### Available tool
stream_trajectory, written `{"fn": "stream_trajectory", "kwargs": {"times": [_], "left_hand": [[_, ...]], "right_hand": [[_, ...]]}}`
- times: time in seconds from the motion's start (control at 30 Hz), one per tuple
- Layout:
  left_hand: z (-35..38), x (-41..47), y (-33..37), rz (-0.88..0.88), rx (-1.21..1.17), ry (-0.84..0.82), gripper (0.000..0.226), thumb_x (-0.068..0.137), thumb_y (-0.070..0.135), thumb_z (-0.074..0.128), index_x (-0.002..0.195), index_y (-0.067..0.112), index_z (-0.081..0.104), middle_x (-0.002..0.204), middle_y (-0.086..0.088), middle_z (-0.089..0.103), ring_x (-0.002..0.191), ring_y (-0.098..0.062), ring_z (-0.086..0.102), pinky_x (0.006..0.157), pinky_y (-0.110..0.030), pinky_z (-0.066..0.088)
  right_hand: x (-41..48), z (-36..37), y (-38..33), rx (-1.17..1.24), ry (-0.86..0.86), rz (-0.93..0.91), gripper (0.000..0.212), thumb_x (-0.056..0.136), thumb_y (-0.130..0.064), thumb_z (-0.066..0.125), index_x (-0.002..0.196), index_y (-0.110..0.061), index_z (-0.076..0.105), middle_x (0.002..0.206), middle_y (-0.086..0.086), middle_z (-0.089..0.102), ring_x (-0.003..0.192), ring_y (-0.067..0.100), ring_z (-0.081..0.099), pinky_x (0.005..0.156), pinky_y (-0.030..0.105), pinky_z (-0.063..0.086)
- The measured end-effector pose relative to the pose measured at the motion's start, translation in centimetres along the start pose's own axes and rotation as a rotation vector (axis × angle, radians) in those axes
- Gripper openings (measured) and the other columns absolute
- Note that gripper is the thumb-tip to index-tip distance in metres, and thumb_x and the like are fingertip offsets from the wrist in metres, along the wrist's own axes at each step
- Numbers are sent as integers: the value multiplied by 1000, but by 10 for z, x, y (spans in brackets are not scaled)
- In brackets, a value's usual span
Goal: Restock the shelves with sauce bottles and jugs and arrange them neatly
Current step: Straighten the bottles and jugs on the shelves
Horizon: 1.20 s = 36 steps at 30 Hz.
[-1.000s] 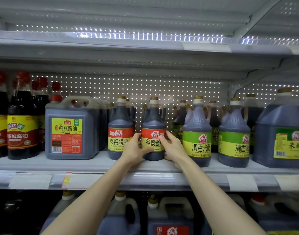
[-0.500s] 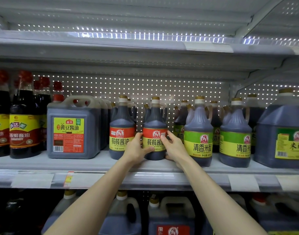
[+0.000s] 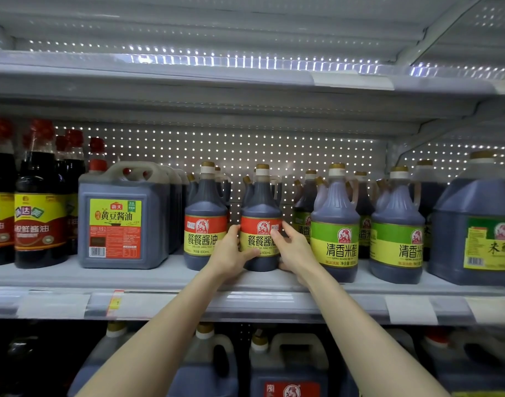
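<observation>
A dark soy sauce bottle with a red and yellow label (image 3: 261, 213) stands upright on the middle shelf (image 3: 148, 277). My left hand (image 3: 231, 253) grips its left side, thumb across the lower label. My right hand (image 3: 295, 250) grips its right side, fingers curled round the label. A matching red-label bottle (image 3: 205, 222) stands just to its left, with a small gap between them. More bottles of the same kind stand behind both.
Green-label vinegar bottles (image 3: 335, 233) (image 3: 397, 236) stand right of my hands, then a big vinegar jug (image 3: 474, 224). A square soy jug (image 3: 122, 216) and red-capped bottles (image 3: 39, 202) stand to the left. Jugs (image 3: 288, 365) fill the shelf below. The upper shelf (image 3: 245, 90) hangs overhead.
Both hands stay on the red-label bottle. The bottle and hands have barely shifted; the view has drifted a little.
</observation>
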<state>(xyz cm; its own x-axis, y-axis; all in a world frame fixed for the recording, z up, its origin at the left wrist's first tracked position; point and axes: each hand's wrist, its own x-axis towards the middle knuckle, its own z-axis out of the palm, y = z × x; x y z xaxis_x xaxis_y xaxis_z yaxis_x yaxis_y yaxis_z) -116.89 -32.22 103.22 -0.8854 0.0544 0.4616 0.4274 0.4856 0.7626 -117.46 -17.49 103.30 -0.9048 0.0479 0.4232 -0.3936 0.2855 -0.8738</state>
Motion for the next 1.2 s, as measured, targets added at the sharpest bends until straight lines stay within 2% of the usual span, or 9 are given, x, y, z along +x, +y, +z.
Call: {"fn": "stream_trajectory", "kwargs": {"times": [0.33, 0.5, 0.6, 0.67, 0.77, 0.9, 1.03, 1.13, 1.2], "left_hand": [[-1, -6, 6, 9, 58, -1, 61, 86, 17, 70, 138, 7, 40, 132, -8, 56, 119, -24, 55, 101, -34, 44], [-10, -11, 20, 3, -22, 23, 53, 86, 15, 70, 131, 5, 46, 126, -9, 60, 115, -24, 58, 98, -35, 47], [-19, -20, 31, 39, -38, 61, 53, 88, 18, 69, 133, 4, 47, 126, -9, 60, 112, -23, 57, 95, -34, 47], [-21, -28, 34, 54, -48, 85, 54, 89, 22, 68, 136, 5, 46, 128, -8, 59, 113, -21, 55, 93, -31, 45], [-15, -42, 38, 88, -74, 90, 55, 88, 24, 68, 136, 6, 48, 129, -8, 58, 115, -21, 55, 96, -32, 44], [1, -61, 50, 106, -110, 25, 48, 88, 22, 68, 131, 8, 52, 116, -5, 61, 95, -16, 57, 80, -19, 41], [9, -70, 59, 108, -148, -20, 52, 87, 23, 70, 133, 8, 50, 119, -7, 61, 101, -19, 58, 90, -30, 47], [16, -72, 66, 93, -145, -39, 54, 85, 25, 72, 133, 8, 50, 116, -9, 62, 102, -24, 61, 93, -37, 50], [24, -71, 71, 91, -144, -48, 56, 85, 26, 72, 133, 7, 49, 115, -8, 62, 102, -23, 60, 91, -35, 50]], "right_hand": [[-8, 2, -7, -31, 1, -16, 44, 101, -30, 47, 144, -23, 41, 133, 4, 59, 117, 22, 57, 102, 47, 47], [-20, -13, -29, -63, 80, -31, 53, 100, -27, 49, 150, -20, 31, 142, 7, 51, 120, 20, 55, 100, 38, 49], [-34, -26, -45, -82, 121, -61, 50, 100, -25, 51, 147, -19, 37, 137, 7, 54, 107, 13, 56, 93, 32, 50], [-48, -31, -49, -73, 148, -55, 48, 98, -27, 54, 144, -18, 43, 132, 7, 57, 117, 19, 55, 101, 41, 48], [-67, -41, -50, -105, 219, -55, 41, 95, -32, 58, 134, -19, 54, 118, 4, 64, 112, 22, 61, 99, 49, 48], [-92, -70, -47, -104, 302, -23, 35, 94, -28, 61, 127, -16, 60, 110, 6, 66, 101, 23, 65, 94, 44, 52], [-105, -94, -43, -100, 340, -9, 34, 92, -30, 64, 120, -11, 63, 96, -2, 68, 96, 22, 66, 90, 43, 53], [-108, -106, -35, -105, 343, 16, 42, 88, -33, 67, 123, -10, 60, 104, 2, 68, 103, 24, 65, 97, 46, 51], [-106, -113, -32, -100, 333, 11, 44, 89, -32, 67, 127, -11, 58, 106, 2, 66, 106, 24, 63, 98, 48, 50]]}}
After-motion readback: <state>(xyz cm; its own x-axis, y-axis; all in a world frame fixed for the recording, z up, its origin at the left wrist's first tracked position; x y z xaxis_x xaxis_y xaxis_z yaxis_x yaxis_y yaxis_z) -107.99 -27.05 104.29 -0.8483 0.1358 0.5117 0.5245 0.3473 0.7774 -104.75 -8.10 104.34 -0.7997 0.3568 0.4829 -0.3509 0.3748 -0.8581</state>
